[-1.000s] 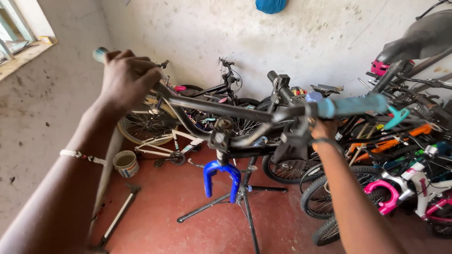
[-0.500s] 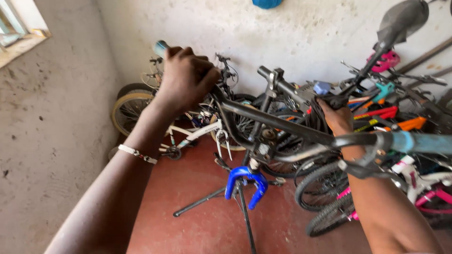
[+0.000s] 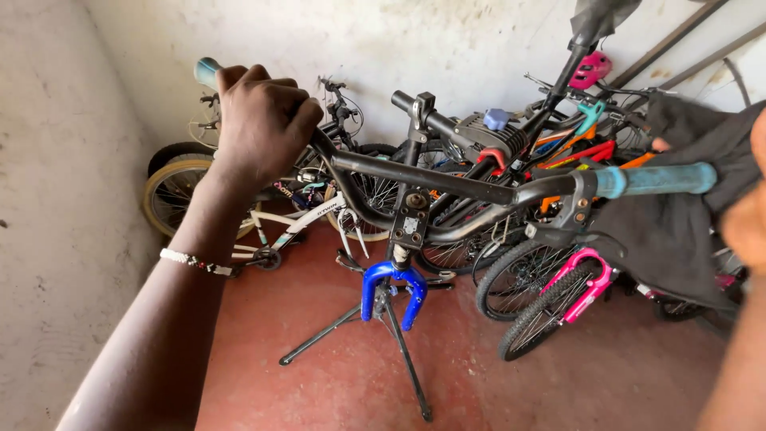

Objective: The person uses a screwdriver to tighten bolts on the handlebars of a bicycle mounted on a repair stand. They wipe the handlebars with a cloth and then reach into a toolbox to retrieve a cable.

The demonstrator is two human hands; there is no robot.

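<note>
My left hand [image 3: 259, 120] is closed around the teal left grip [image 3: 206, 70] of a black handlebar [image 3: 447, 177]. The bar sits on a stem [image 3: 409, 217] above a blue fork [image 3: 391, 289], carried on a black tripod stand [image 3: 383, 335]. The teal right grip [image 3: 658, 179] at the bar's other end is bare, with a brake lever [image 3: 574, 231] beside it. My right hand [image 3: 748, 219] is at the right edge, partly cut off and blurred. It holds a dark cloth [image 3: 678, 239] that hangs just behind that right grip.
A white bicycle [image 3: 279, 227] leans on the wall at the back left. Several bicycles are packed along the back and right, among them a pink-forked one [image 3: 578, 291]. A pink helmet [image 3: 591, 70] and a dark saddle [image 3: 598, 16] sit above them. The floor [image 3: 319, 399] is red.
The handlebar has swung so the right grip points further right. My right hand came off the bar and moved to the right edge with a dark cloth. My left hand kept its hold.
</note>
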